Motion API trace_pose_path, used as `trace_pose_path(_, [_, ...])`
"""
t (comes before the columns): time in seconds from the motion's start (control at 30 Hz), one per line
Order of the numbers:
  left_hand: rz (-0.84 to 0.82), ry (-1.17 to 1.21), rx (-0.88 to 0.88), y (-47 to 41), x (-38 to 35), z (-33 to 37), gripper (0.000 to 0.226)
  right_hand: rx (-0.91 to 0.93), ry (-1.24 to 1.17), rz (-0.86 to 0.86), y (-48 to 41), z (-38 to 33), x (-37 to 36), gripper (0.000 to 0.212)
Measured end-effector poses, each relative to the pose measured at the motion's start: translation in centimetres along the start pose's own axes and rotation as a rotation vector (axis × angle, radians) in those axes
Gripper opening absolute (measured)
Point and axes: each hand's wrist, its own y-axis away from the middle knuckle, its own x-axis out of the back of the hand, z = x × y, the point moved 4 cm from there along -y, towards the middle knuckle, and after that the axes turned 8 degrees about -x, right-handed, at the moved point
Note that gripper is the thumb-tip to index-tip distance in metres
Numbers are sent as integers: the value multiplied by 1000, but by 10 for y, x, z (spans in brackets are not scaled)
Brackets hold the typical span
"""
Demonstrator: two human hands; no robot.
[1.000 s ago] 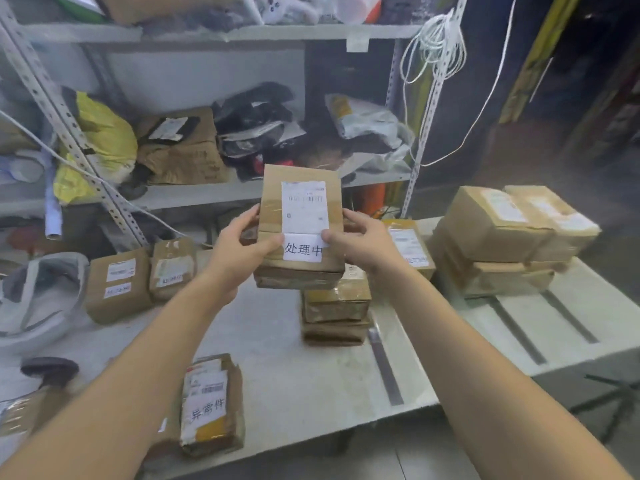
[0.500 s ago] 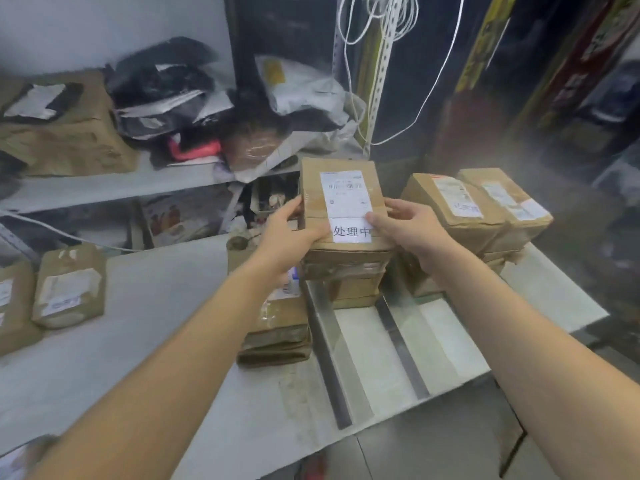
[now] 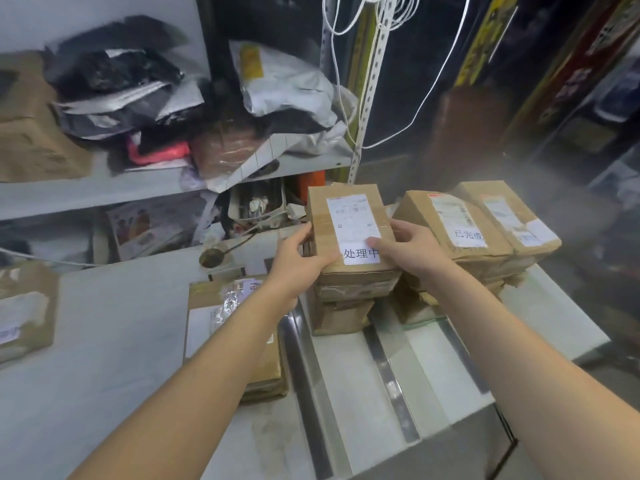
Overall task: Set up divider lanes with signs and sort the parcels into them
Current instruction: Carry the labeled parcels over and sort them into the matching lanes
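Note:
I hold a brown parcel (image 3: 349,223) with a white shipping label and a white sign sticker between both hands. My left hand (image 3: 298,261) grips its left edge and my right hand (image 3: 408,247) grips its right edge, thumb on the sticker. The parcel sits on or just above a stack of brown parcels (image 3: 343,306) in the lane between two metal divider strips (image 3: 304,386) (image 3: 391,382). To the right stands another stack of parcels (image 3: 460,233) with a white sign sticker. A further stack (image 3: 221,320) lies left of the dividers, partly under my left forearm.
The white table (image 3: 104,341) carries one more brown parcel (image 3: 24,313) at the far left. Behind it a metal shelf (image 3: 104,192) holds black and grey mailer bags and a large box. A white cord (image 3: 377,64) hangs from the shelf post. The table's front edge runs near the bottom.
The view swung right while both hands carried the labelled parcel from in front of the shelf over to the stack in the middle lane, and lowered it there.

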Motion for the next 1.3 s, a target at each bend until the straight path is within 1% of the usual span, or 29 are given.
trace_pose_path(0.13, [50,-22,26,6,0,-8,61,4,13,-55,-9,13,-7,61])
trace_pose_path(0.3, [52,-84,44,15,-5,-6,68,60,55,-83,-13,19,-3,60])
trace_pose_path(0.43, [96,-180,73,26,-5,9,74,113,223,-75,-12,16,2,67])
trace_pose_path(0.5, [145,-261,89,32,-2,16,81,175,329,-23,-7,10,7,72])
trace_pose_path(0.6, [219,-380,71,45,7,29,82,316,425,14,4,-1,11,64])
trace_pose_path(0.67, [265,-504,19,58,17,40,78,435,443,-23,12,-10,8,58])
trace_pose_path(0.77, [322,-778,-21,82,37,57,71,573,443,-116,31,-24,-3,53])
trace_pose_path(0.9, [404,-1030,14,124,65,73,73,730,543,-185,61,-39,-29,54])
trace_pose_path(0.97, [450,-1138,27,148,78,80,71,806,587,-200,76,-45,-41,57])
trace_pose_path(1.03, [485,-1220,53,173,92,84,68,864,598,-227,93,-48,-54,60])
trace_pose_path(1.13, [520,-1326,124,212,117,86,69,915,607,-241,118,-53,-76,61])
trace_pose_path(1.3, [562,-1425,231,280,165,85,70,966,796,-255,165,-51,-133,65])
